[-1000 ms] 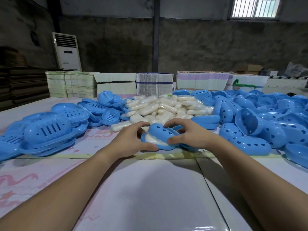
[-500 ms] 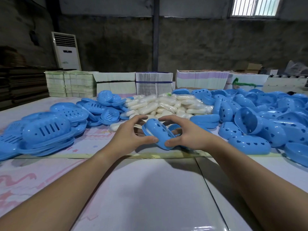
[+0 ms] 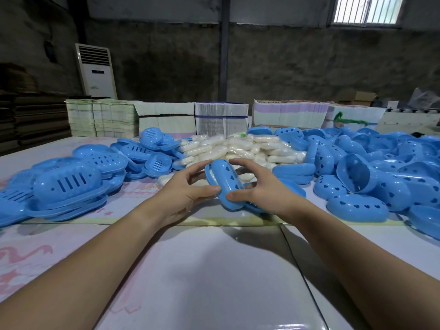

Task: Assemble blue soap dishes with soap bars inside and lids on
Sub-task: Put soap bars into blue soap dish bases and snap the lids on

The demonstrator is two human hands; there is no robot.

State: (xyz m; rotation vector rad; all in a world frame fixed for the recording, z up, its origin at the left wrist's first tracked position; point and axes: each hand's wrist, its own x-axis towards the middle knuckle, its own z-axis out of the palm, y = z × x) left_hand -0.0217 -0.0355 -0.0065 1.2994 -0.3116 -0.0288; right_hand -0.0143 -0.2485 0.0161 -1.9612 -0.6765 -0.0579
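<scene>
Bare forearms, left hand (image 3: 183,194), right hand (image 3: 264,191); no sleeves visible.

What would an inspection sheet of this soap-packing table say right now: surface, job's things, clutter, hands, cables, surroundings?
Surface: pale table with pink print, seams between panels.
Job's things: closed blue soap dish held tilted above the table; heap of wrapped soap bars behind it; slotted trays piled left; heart-holed lids piled right.
Clutter: nothing seen beyond the stock piles.
Hands: left hand and right hand both grip the dish, one on each side.
Cables: nothing seen.
Surroundings: stacks of flat cartons along the far edge, standing air conditioner, dark wall, barred window.
</scene>
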